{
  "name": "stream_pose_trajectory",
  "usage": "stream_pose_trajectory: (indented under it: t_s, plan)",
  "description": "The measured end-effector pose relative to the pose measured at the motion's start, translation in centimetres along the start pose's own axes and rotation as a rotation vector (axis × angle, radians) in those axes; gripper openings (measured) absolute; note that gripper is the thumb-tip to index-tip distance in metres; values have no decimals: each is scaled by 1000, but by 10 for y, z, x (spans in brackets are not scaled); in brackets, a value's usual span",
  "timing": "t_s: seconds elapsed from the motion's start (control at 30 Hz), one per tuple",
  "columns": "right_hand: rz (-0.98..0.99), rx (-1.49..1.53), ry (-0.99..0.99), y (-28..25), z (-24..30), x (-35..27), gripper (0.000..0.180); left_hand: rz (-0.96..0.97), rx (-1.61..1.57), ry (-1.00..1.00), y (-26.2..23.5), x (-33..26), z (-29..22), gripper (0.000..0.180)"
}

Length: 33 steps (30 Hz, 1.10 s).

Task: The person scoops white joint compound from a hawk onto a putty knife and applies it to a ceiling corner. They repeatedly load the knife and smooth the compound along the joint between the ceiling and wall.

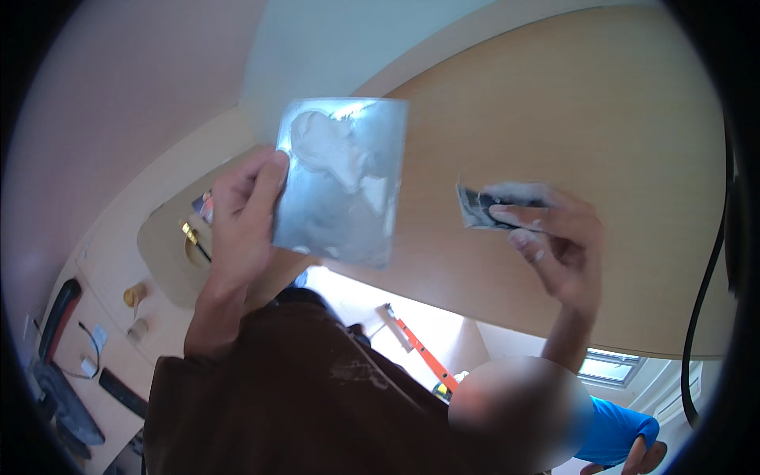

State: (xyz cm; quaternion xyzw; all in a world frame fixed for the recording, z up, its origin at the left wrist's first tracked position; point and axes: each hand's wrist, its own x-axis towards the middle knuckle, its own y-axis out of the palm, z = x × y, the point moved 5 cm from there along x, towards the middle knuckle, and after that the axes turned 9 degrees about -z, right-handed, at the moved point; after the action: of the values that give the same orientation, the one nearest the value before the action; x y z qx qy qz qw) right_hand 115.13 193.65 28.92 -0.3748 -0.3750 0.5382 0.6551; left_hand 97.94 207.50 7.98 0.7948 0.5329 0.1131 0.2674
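Observation:
My left hand [245, 206] grips a square, shiny metal plate [317, 218] by its left edge, thumb on the face towards me. A whitish smear of filler paste [317, 142] lies across the upper middle of the plate, with a thinner patch lower right. To the right, my right hand [562, 237] is closed around a small scraper with a dark grip and a thin, flat blade [473, 210]. White paste coats its fingertips. Scraper and plate are apart, both in front of a light wooden panel [514, 119].
On the left, a pale surface carries a red-and-black tool [59, 317], a dark tool [71, 404] and a small yellowish roll [134, 295]. A black cable [704, 293] hangs at right. Below are an orange ladder [423, 348] and another person in a blue shirt [621, 427].

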Motion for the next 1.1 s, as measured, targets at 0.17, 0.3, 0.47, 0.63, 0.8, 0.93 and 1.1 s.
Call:
stream_pose_trajectory:
  t_s: [0.17,0.3,0.47,0.63,0.8,0.93,1.1]
  plan:
    - [-220,963,279,3,-62,-10,26,-97,-54,-77,-10,3,11,26]
    - [-342,1059,275,-5,-60,-4,27,-119,-127,-158,-12,-1,21,25]
    - [-689,12,-237,-44,-34,14,25,-126,-203,-191,-18,3,35,22]
    - [-931,-726,-379,-62,-16,51,37,-130,-211,-215,-19,6,34,21]
    - [-944,-898,-436,-79,-27,80,41,-53,-217,-173,-21,13,32,22]
    - [-945,-925,-472,-80,-31,94,41,-117,-217,-176,-22,14,31,22]
    - [-941,-945,-484,-73,-38,102,39,-121,-215,-202,-27,19,39,22]
